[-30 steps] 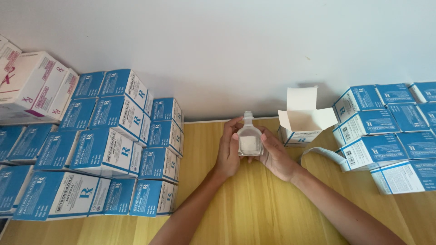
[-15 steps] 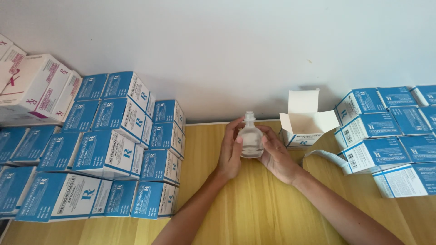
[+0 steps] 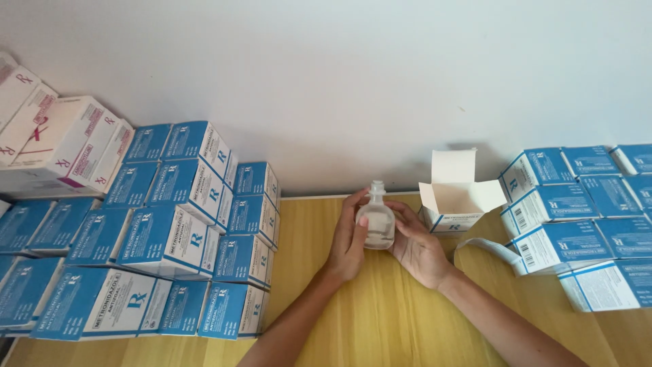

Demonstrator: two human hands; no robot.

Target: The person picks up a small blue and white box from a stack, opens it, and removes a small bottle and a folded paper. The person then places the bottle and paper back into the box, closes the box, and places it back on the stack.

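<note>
- A small clear bottle (image 3: 377, 221) was held upright between both hands above the worktop (image 3: 380, 312), near the wall (image 3: 339, 81).
- The left hand (image 3: 348, 239) was wrapped round the bottle's left side, its fingers (image 3: 358, 219) curled and pressed against the glass.
- The right hand (image 3: 415, 243) was cupped round the right side and base, its fingers (image 3: 402, 216) closed on the bottle too.
- The neck and cap were left uncovered at the top; liquid could not be made out for certain.
- For a steady hold, the bottle was judged best kept upright, supported from below by the right palm, with pressure shared evenly so smooth glass would not slip.
- An open box (image 3: 454, 197), flaps raised, stood just right of the hands, apart from them.
- A white strip (image 3: 490, 246) lay curled on the worktop beside that box.
- Blue boxes (image 3: 584, 224) were stacked at the right, and a larger stack (image 3: 156, 245) at the left, topped by white boxes (image 3: 58, 143).
- Nothing lay between the hands and the open box; the raised flaps were judged the only thing likely to be caught.
</note>
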